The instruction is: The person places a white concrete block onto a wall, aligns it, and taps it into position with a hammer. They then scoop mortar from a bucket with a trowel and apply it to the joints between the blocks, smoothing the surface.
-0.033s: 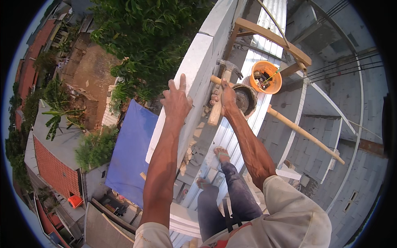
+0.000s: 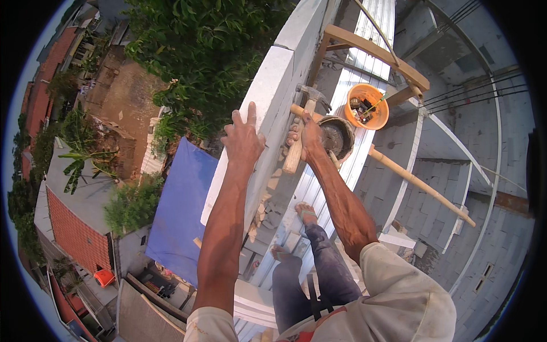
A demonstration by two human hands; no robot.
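My left hand (image 2: 244,138) lies with its fingers spread on the top of a white block (image 2: 266,85) in the wall. Its palm presses near the block's outer edge. My right hand (image 2: 310,137) is closed round the wooden handle of a claw hammer (image 2: 293,155), just right of the wall. The hammer's metal head (image 2: 310,92) points away from me, close to the wall's inner face but apart from my left hand. Just beyond my right hand, a dark mortar-stained bucket (image 2: 343,137) is partly hidden by that hand.
An orange bucket (image 2: 348,111) with small items stands on ribbed metal sheeting (image 2: 367,77), on which my feet rest. A wooden frame (image 2: 376,51) and a bamboo pole (image 2: 421,185) cross at right. Left of the wall is a drop to trees, roofs and a blue tarp (image 2: 179,205).
My right hand and the hammer have shifted slightly left, toward the wall. My left hand stays in place on the block.
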